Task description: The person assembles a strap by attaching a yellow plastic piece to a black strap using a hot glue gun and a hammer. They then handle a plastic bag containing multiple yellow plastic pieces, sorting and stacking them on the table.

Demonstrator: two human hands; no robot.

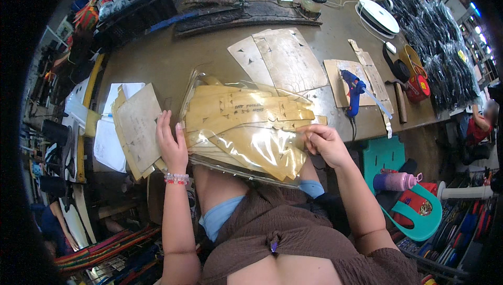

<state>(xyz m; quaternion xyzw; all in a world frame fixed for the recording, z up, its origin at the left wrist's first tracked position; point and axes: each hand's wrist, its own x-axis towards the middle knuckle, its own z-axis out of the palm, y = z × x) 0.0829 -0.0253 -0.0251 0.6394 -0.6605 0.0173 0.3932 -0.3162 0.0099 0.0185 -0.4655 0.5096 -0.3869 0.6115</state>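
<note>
Item: clear plastic bag packed with tan card pattern pieces, lying at the near edge of the workbench and overhanging toward your lap.
Left hand: your left hand rests flat along the bag's left edge, fingers extended and close together, steadying rather than gripping.
Right hand: your right hand pinches the bag's right edge, thumb and fingertips closed on the film and the end of a card.
Handling: judged light; the cards are stiff but thin and will crease if bent, the film is soft and slippery, so the contents may slide out of the open end.
Hold advised: grip card and film together at opposite edges, and keep the bag level.
Adjacent: loose card stack just left of your left hand; blue glue gun beyond your right hand, apart from the bag.
</note>
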